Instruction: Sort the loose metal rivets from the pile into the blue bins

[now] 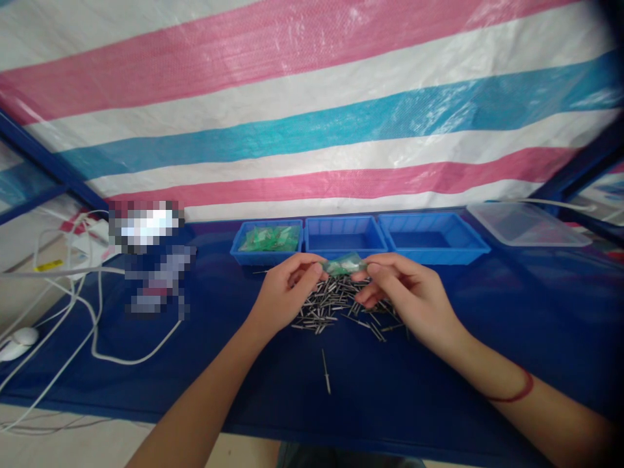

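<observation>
Between my two hands I hold a small green plastic bag (345, 264) by its opposite ends. My left hand (288, 286) pinches its left end between thumb and fingers. At the other end, my right hand (407, 286) pinches it the same way, with the lower fingers curled beneath. Something pale shows through the plastic, too unclear to name. Below the bag lies a loose pile of pop rivets (324, 302), partly hidden by my hands. One single rivet (326, 372) lies apart, closer to the table's front edge.
Behind my hands stand three blue bins: the left bin (238, 250) holds green bags, beside a middle bin (346, 246) and a right bin (433, 253). A clear plastic lid (529, 224) lies right. White cables (97, 325) and a mouse (24, 338) occupy the left.
</observation>
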Motion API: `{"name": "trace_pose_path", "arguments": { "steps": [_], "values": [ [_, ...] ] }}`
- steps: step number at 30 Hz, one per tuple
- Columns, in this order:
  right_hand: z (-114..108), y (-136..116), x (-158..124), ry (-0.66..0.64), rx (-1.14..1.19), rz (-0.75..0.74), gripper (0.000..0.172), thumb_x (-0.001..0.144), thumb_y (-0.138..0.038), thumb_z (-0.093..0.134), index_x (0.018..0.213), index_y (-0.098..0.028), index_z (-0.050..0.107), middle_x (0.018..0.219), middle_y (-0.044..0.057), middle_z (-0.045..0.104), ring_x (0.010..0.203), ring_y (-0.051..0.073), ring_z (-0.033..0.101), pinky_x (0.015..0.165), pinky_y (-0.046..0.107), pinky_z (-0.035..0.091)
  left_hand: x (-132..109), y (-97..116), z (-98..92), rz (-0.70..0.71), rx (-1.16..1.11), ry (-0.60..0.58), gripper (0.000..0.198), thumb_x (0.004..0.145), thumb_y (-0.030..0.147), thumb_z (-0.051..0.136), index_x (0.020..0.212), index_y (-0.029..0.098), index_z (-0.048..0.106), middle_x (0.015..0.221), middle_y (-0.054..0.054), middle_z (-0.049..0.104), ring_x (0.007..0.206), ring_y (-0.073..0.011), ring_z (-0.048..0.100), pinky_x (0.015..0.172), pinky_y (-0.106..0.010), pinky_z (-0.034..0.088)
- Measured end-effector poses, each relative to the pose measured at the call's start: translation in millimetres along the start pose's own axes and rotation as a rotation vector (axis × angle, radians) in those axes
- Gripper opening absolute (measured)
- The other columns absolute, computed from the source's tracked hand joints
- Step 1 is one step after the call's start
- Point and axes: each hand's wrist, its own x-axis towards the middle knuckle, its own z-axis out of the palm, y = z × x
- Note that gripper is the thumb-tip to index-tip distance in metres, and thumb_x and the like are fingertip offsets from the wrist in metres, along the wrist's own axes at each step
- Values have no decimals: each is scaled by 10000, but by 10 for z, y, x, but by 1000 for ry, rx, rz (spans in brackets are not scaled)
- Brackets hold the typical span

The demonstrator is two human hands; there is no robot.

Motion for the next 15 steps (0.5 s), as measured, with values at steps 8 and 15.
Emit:
{"name": "trace_pose_path", "arguments": {
  "steps": [8,15],
  "values": [
    [2,55,8,26,-50,-74,195,762,-371,712,877,-227,646,765,12,716,596,147,674,574,295,608,-5,-117,76,31,-9,13,139,818,281,633,910,179,655,850,-30,692,732,-144,640,686,-258,514],
    [-95,79,28,-18,-161,-171,278,850,-385,615,1083,-234,594,966,59,708,773,178,696,658,318,585,99,-206,-125,96,139,238,234,851,298,608,1067,222,659,943,-39,700,852,-177,658,767,-292,503]
  ]
}}
